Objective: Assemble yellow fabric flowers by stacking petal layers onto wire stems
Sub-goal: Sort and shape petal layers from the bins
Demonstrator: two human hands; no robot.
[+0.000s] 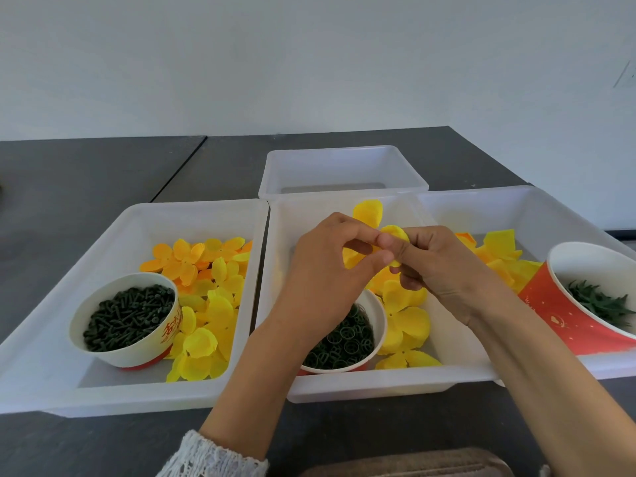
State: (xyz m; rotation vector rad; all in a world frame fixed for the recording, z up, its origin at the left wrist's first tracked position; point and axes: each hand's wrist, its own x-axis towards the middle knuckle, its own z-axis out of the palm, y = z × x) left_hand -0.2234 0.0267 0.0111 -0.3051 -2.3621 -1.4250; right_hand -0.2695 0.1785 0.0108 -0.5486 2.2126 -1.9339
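Both my hands meet above the middle white tray (pixel 361 387) and hold a yellow petal flower (pixel 369 212) between them. My left hand (pixel 327 270) pinches it from the left with thumb and forefinger. My right hand (pixel 437 266) grips it from the right with curled fingers. Any stem in the flower is hidden by my fingers. Loose yellow petal layers (pixel 406 318) lie in the middle tray beside a paper cup of green ring pieces (pixel 347 342).
The left tray (pixel 144 394) holds yellow and orange petals (pixel 206 304) and a cup of dark green stem pegs (pixel 127 318). The right tray (pixel 537 208) has more petals (pixel 499 249) and a tilted red cup of green leaf pieces (pixel 599 301). An empty tray (pixel 340 166) stands behind.
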